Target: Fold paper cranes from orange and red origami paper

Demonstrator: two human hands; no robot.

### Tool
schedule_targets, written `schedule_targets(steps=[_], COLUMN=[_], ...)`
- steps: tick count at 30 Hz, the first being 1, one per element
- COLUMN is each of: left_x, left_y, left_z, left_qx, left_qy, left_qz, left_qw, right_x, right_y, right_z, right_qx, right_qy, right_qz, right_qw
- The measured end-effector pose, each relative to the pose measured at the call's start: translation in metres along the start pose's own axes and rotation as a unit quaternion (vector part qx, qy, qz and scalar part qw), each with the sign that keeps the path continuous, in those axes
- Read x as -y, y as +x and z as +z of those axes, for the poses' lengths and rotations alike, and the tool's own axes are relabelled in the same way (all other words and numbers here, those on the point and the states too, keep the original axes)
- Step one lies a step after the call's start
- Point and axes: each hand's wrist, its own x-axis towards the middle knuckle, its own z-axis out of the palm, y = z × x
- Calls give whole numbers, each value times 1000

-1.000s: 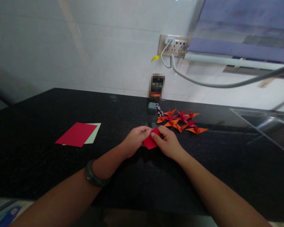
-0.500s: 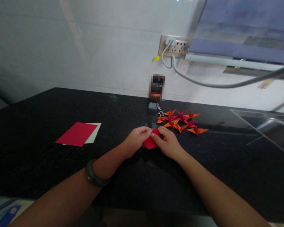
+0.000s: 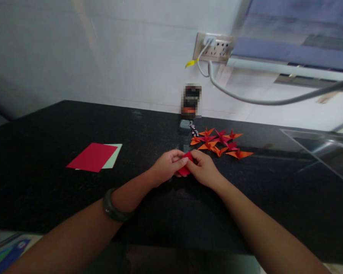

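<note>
A small folded piece of red paper (image 3: 184, 169) is pinched between my two hands, just above the dark countertop. My left hand (image 3: 169, 166), with a dark bangle on its wrist, grips the paper's left side, thumb on top. My right hand (image 3: 205, 169) closes on the right side, its thumb also over the paper. Partly covered by fingers, the paper's exact fold cannot be made out. Beyond my right hand lie several orange and red paper cranes (image 3: 208, 145). To the left, a flat red sheet (image 3: 93, 158) rests on a pale green sheet (image 3: 112, 156).
A pixelated upright object (image 3: 191, 99) leans at the wall, a beaded strap (image 3: 193, 128) in front. A wall socket (image 3: 214, 48) feeds a grey cable (image 3: 254, 101). The sink edge (image 3: 311, 152) is at right. Below the black countertop's (image 3: 40, 152) front edge, coloured items show lower left.
My left thumb has slid right over the red paper, and less of the paper shows between my hands. The whole view has shifted slightly. The cranes and flat sheets stay put.
</note>
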Motion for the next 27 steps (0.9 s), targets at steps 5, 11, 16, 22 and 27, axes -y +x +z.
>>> schedule_targets(steps=[5, 11, 16, 22, 27], left_x=[3, 1, 0, 1, 1], left_y=[0, 1, 2, 3, 2], left_z=[-1, 2, 2, 0, -1], left_qx=[2, -29, -43, -41, -6], left_qy=[-6, -17, -74, -182, -183], left_qz=[5, -14, -11, -34, -22], left_qw=[1000, 999, 996, 982, 983], right_x=[0, -2, -3, -2, 0], right_y=[0, 0, 1, 0, 0], right_z=[0, 0, 0, -1, -2], right_qx=[3, -4, -16, -50, -74], right_qy=[5, 16, 8, 14, 34], right_qz=[6, -5, -10, -7, -5], right_qw=[1000, 1000, 1000, 999, 997])
